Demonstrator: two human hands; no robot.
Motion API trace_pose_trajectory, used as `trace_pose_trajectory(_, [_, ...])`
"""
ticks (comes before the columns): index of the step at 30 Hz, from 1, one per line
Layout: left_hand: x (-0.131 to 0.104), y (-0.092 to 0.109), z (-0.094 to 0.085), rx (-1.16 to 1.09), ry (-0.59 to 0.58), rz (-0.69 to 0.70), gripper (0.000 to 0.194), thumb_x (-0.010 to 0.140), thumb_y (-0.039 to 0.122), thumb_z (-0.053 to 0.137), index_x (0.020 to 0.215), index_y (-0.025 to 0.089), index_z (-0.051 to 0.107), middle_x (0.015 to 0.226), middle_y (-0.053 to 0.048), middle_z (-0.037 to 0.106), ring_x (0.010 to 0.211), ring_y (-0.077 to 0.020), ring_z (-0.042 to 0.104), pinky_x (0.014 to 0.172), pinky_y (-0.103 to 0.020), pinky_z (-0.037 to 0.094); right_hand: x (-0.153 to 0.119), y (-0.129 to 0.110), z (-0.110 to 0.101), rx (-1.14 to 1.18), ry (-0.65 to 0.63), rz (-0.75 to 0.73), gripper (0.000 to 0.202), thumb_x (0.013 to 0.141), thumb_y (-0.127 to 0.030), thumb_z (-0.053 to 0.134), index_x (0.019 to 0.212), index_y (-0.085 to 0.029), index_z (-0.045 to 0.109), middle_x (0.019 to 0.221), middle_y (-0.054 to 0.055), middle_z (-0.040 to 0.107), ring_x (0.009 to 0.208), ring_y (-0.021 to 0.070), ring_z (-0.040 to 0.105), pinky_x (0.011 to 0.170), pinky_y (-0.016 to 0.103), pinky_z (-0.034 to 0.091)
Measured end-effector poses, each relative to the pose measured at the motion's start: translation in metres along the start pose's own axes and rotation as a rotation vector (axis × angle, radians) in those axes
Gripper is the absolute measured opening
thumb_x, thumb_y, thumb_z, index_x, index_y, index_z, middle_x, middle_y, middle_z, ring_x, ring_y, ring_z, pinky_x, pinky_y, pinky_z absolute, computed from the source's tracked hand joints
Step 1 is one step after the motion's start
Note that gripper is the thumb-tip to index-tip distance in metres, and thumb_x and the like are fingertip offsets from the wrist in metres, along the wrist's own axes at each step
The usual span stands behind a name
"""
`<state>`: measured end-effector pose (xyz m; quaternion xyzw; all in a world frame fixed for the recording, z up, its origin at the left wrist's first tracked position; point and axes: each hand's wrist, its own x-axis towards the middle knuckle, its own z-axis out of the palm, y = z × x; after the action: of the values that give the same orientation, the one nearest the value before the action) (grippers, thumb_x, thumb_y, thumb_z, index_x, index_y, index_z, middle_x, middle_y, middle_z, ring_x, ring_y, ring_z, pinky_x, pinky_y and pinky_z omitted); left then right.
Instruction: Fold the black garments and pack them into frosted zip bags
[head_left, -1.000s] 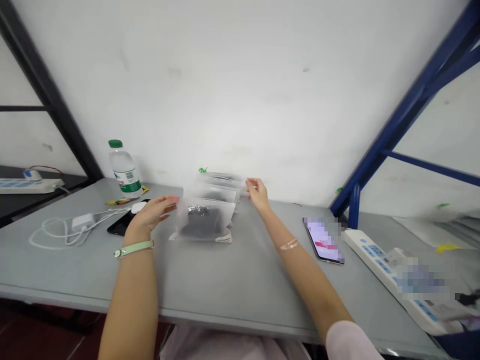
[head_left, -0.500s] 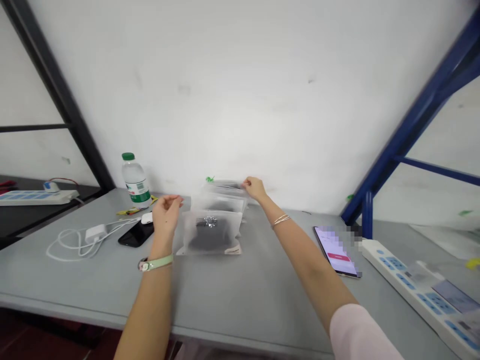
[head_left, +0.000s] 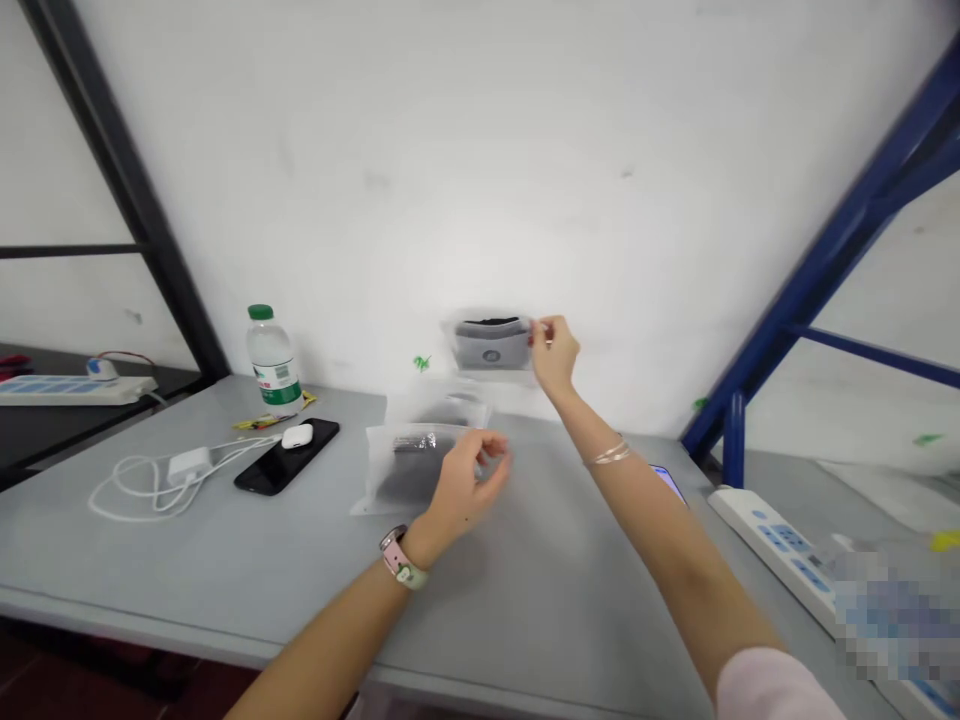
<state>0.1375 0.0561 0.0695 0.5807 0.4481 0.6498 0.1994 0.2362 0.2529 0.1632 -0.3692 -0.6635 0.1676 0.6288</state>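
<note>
My right hand [head_left: 553, 350] pinches the right edge of a frosted plastic bag [head_left: 491, 345] and holds it up against the wall. Inside that bag shows a grey item with a round dark mark and a black top edge; its kind I cannot make out. My left hand [head_left: 469, 480] hovers in front of the right side of a standing frosted bag [head_left: 390, 465], fingers curved and apart, holding nothing. Dark contents and a shiny patch show through this front bag, partly hidden by the hand. More frosted bags [head_left: 442, 400] stand behind it.
At the left are a water bottle [head_left: 274, 365], a black phone [head_left: 262, 470] with a white earbud case [head_left: 297, 436], and a white charger [head_left: 190, 465] with its cable. A lit phone [head_left: 667, 483] lies behind my right forearm, near a power strip [head_left: 772, 540].
My right hand has lifted the rear bag up and to the right, out of the row. My left hand has moved right, from beside the bags to in front of them.
</note>
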Motion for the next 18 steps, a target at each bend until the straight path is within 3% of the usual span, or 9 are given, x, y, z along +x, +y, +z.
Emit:
trace_pose_trajectory(3, [-0.001,-0.008,0.013,-0.189,-0.040,-0.148,0.039,0.076,0.035,0.076,0.111,0.022,0.063,0.118,-0.011,0.065,0.105,-0.0245,0.062,0.081,-0.035,0.052,-0.009,-0.007,-0.041,0.091,0.046,0.042,0.026,0.088,-0.048,0.049,0.086,-0.022,0.050,0.074,-0.001,0.059,0.070,0.0175,0.064,0.070,0.032,0.054])
trace_pose_trajectory(5, [0.001,-0.011,0.020,-0.314,-0.056,-0.245,0.052,0.074,0.042,0.077,0.118,0.022,0.059,0.129,-0.014,0.060,0.115,-0.0288,0.060,0.084,-0.040,0.054,-0.029,-0.010,-0.069,0.222,0.018,0.149,0.033,0.081,-0.054,0.058,0.083,-0.022,0.051,0.070,-0.002,0.059,0.066,0.0169,0.064,0.065,0.032,0.056])
trace_pose_trajectory(9, [0.000,-0.008,0.027,-0.511,-0.062,-0.408,0.061,0.073,0.053,0.075,0.123,0.023,0.057,0.127,-0.011,0.063,0.119,-0.0285,0.059,0.089,-0.039,0.054,-0.083,-0.008,-0.114,0.382,-0.222,0.410,0.042,0.068,-0.057,0.075,0.075,-0.020,0.057,0.067,-0.001,0.062,0.063,0.0155,0.062,0.063,0.031,0.057])
trace_pose_trajectory(12, [-0.001,-0.005,0.023,-0.548,-0.032,-0.554,0.061,0.074,0.055,0.075,0.122,0.022,0.058,0.117,-0.009,0.067,0.105,-0.0243,0.065,0.079,-0.032,0.056,-0.111,0.003,-0.138,0.338,-0.376,0.494,0.043,0.070,-0.059,0.074,0.071,-0.019,0.058,0.063,0.000,0.062,0.058,0.0151,0.060,0.057,0.029,0.054])
trace_pose_trajectory(15, [0.001,-0.005,0.018,-0.489,-0.077,-0.695,0.057,0.074,0.057,0.074,0.113,0.017,0.063,0.103,-0.010,0.071,0.084,-0.0219,0.068,0.064,-0.030,0.057,-0.119,0.017,-0.153,0.323,-0.363,0.504,0.043,0.075,-0.062,0.066,0.072,-0.019,0.062,0.075,0.002,0.067,0.065,0.0132,0.058,0.060,0.025,0.051])
trace_pose_trajectory(18, [0.001,-0.005,0.017,-0.399,-0.163,-0.774,0.052,0.071,0.055,0.078,0.104,0.017,0.067,0.095,-0.010,0.072,0.076,-0.0211,0.068,0.059,-0.029,0.057,-0.121,0.020,-0.163,0.327,-0.413,0.498,0.039,0.069,-0.055,0.074,0.081,-0.018,0.070,0.081,0.003,0.071,0.069,0.0139,0.059,0.061,0.024,0.048])
